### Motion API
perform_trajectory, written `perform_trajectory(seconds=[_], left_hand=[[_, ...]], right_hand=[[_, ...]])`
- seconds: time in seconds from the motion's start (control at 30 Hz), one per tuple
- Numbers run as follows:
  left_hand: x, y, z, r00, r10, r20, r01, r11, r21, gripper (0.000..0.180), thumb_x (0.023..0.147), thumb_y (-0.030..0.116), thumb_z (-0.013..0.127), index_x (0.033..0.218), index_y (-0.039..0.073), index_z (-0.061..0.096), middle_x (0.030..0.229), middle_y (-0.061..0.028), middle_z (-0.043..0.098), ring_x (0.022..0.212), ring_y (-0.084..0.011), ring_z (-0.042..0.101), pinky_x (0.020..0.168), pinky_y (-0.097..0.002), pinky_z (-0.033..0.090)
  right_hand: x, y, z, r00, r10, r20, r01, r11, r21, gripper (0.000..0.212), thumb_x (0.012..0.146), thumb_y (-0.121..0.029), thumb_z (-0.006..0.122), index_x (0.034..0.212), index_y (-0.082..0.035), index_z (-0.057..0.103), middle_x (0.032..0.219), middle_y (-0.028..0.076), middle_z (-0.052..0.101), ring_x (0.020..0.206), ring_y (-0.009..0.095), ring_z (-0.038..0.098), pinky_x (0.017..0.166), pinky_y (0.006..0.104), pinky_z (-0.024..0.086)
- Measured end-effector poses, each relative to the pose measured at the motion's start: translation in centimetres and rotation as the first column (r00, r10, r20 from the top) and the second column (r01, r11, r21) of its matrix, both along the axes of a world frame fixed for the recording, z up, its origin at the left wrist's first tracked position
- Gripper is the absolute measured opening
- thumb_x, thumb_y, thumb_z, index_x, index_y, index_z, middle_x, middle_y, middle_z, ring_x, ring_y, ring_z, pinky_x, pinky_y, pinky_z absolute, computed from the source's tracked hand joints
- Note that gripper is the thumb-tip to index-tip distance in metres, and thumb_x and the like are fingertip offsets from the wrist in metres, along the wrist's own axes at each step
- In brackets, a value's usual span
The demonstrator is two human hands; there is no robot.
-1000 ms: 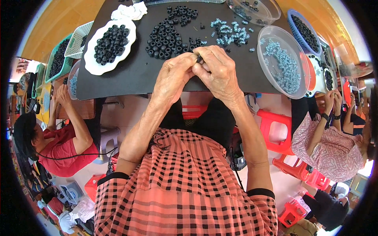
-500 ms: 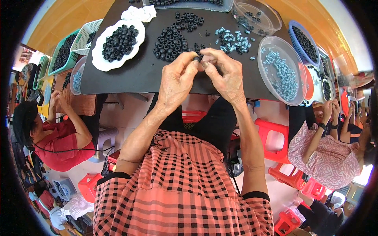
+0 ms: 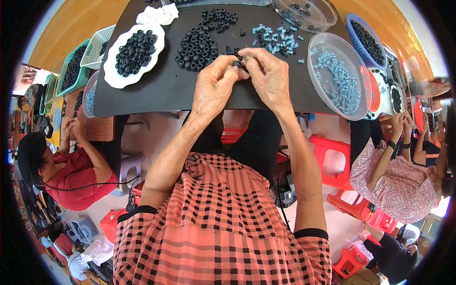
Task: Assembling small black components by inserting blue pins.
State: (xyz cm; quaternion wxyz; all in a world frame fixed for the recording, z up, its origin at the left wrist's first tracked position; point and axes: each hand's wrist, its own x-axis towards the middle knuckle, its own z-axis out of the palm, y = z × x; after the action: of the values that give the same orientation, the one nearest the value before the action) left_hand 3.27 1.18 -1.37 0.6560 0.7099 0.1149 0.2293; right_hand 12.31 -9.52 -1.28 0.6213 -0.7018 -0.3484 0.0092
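Above the near part of the dark table, my left hand [image 3: 215,85] pinches a small black bead [image 3: 236,63] between thumb and fingers. My right hand [image 3: 267,76] meets it there, its thumb and fingers pressed together close to the bead; whatever they grip is hidden. Just beyond my hands lies a pile of black beads [image 3: 195,47], most with a hole through them. Right of that pile are loose blue-and-white striped pieces [image 3: 275,39], mixed with some dark ones. A white scalloped plate [image 3: 114,78] heaped with black beads stands at the left.
At the right is a clear round tray [image 3: 319,97] of striped pieces, with a blue basket [image 3: 350,29] of black beads behind it. A clear tub [image 3: 327,19] and a crumpled white cloth [image 3: 158,15] lie farther back. Co-workers sit on both sides; red stools [image 3: 327,137] stand below.
My head view has shifted slightly, so the table contents appear farther left and up. Both hands stay together at the bead, with the right fingers a little higher over it.
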Motion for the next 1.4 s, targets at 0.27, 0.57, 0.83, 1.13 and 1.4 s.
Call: perform_trajectory(seconds=[0.27,0.57,0.83,1.13,1.4], left_hand=[[-1.3,0.2,0.8,0.999,-0.046,-0.027,0.045,0.999,-0.030,0.018,0.091,0.008,0.050,0.101,-0.002,0.061,0.083,-0.0056,0.067,0.079,-0.0087,0.061,0.076,-0.0229,0.047],[-2.1,0.3,1.2,0.998,-0.043,-0.053,0.041,0.998,-0.038,0.016,0.092,0.008,0.049,0.099,0.000,0.060,0.081,-0.0048,0.065,0.081,-0.0086,0.060,0.077,-0.0238,0.046],[-2.3,0.8,1.1,0.996,-0.071,-0.054,0.066,0.995,-0.080,0.016,0.093,0.007,0.048,0.100,0.000,0.060,0.083,-0.0027,0.063,0.082,-0.0081,0.059,0.075,-0.0219,0.045],[-2.1,1.8,0.2,0.992,-0.108,0.068,0.127,0.894,-0.430,0.020,0.094,0.009,0.046,0.101,-0.003,0.061,0.082,-0.0069,0.066,0.087,-0.0117,0.060,0.086,-0.0271,0.045],[-2.1,2.0,0.3,0.987,-0.119,0.105,0.158,0.814,-0.559,0.020,0.094,0.008,0.045,0.101,-0.003,0.060,0.083,-0.0085,0.067,0.085,-0.0112,0.059,0.085,-0.0259,0.045]], right_hand=[[-0.2,-0.4,0.4,0.996,-0.045,-0.071,0.044,0.999,-0.023,0.014,0.086,-0.001,0.060,0.098,0.001,0.067,0.076,0.005,0.064,0.063,0.006,0.055,0.057,0.0221,0.045],[-0.6,-0.7,0.3,0.992,-0.094,-0.084,0.091,0.995,-0.031,0.013,0.085,0.001,0.061,0.097,0.001,0.067,0.076,0.005,0.064,0.062,0.006,0.055,0.056,0.0213,0.044],[-0.9,-0.5,1.1,0.998,0.006,0.059,-0.001,0.996,-0.088,0.015,0.085,0.004,0.058,0.097,0.000,0.067,0.078,0.007,0.064,0.069,0.010,0.062,0.061,0.0220,0.047],[-0.8,-1.4,0.5,0.965,-0.197,-0.171,0.208,0.977,0.050,0.016,0.092,-0.002,0.055,0.104,-0.001,0.066,0.080,0.000,0.062,0.064,0.004,0.049,0.056,0.0172,0.040],[-0.3,-1.1,-0.1,0.981,-0.184,-0.063,0.175,0.977,-0.125,0.014,0.083,0.002,0.063,0.096,-0.001,0.066,0.073,0.001,0.059,0.059,0.004,0.048,0.054,0.0205,0.041]])
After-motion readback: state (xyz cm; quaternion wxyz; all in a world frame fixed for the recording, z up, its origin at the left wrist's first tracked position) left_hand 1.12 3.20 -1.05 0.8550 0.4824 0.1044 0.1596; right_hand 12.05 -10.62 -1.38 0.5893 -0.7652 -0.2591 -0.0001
